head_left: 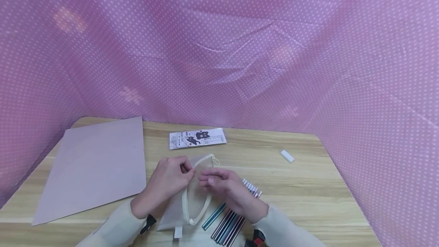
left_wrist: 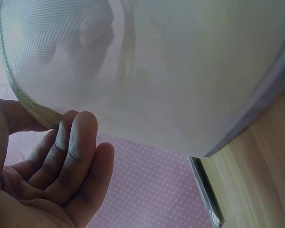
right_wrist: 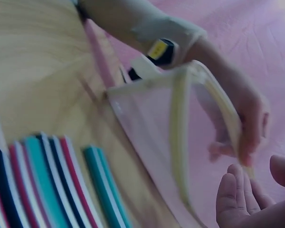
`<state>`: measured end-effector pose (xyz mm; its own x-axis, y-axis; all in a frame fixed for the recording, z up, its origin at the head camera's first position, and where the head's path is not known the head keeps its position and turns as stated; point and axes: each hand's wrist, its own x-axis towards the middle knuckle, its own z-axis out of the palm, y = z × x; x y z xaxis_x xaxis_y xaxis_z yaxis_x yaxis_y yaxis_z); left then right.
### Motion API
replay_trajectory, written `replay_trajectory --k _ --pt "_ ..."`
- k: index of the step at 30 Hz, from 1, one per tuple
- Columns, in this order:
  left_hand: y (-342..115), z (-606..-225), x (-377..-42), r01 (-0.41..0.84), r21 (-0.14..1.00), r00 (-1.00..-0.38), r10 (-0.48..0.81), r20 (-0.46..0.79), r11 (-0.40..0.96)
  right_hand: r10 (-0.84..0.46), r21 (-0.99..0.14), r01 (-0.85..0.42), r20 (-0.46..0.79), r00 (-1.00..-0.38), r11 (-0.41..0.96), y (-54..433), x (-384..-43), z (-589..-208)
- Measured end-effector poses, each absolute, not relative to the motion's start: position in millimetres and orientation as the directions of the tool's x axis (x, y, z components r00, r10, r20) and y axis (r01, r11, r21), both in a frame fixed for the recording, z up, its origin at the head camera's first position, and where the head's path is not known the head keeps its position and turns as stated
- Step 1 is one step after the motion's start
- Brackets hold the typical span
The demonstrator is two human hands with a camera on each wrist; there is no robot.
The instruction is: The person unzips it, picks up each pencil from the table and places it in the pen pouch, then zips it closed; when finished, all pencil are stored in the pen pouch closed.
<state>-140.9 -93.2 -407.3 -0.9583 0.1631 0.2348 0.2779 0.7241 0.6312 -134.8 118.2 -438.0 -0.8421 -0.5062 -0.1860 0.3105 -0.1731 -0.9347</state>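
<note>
Left hand (head_left: pixel 168 177) pinches the zipper edge of the see-through mesh pouch (head_left: pixel 174 212), and the right hand (head_left: pixel 229 186) is near the pouch's mouth with its fingers almost straight. I can't tell if those fingers touch the pouch. The two hands are very close to each other. The pouch is on the wooden counter (head_left: pixel 308 197), with its mouth wide open. Just right of the pouch lies one green striped pencil (head_left: pixel 214 216), and next to that is a row of striped pencils (head_left: pixel 230 227), partly under the right hand. Past the pouch is a ruler set packet (head_left: pixel 197 138) with black cats on it. Far to the pouch's right is a white eraser (head_left: pixel 287 156). Left of the pouch lies a big flat board (head_left: pixel 97 167).
</note>
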Motion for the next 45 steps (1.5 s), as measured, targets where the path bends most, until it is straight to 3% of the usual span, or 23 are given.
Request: replay_trajectory --k 10,14,18,23,26,35,45 --pt "-93 -406 -142 0.26 0.633 -0.963 0.144 0.229 0.73 -0.364 -0.951 0.229 -0.142 -0.921 -0.209 159 -155 -427" --pt "-94 -406 -142 0.266 0.632 -0.961 0.148 0.233 0.728 -0.311 -0.968 0.198 -0.143 -0.94 -0.152 175 -161 -432" --pt "-94 -406 -141 0.264 0.63 -0.962 0.151 0.228 0.73 -0.338 -0.994 0.11 -0.109 -0.935 0.016 184 -164 -439" --pt "-94 -405 -141 0.268 0.629 -0.961 0.157 0.226 0.73 -0.469 -0.944 -0.078 -0.086 -0.879 0.319 185 -163 -445" --pt "-94 -406 -141 0.277 0.628 -0.958 0.164 0.234 0.727 -0.558 -0.891 -0.191 -0.08 -0.826 0.411 182 -161 -448" --pt "-95 -408 -141 0.298 0.618 -0.952 0.175 0.253 0.727 -0.68 -0.796 -0.323 -0.146 -0.719 0.512 176 -154 -454" --pt "-95 -408 -141 0.301 0.617 -0.951 0.178 0.255 0.727 -0.774 -0.687 -0.496 -0.156 -0.614 0.532 179 -151 -454"
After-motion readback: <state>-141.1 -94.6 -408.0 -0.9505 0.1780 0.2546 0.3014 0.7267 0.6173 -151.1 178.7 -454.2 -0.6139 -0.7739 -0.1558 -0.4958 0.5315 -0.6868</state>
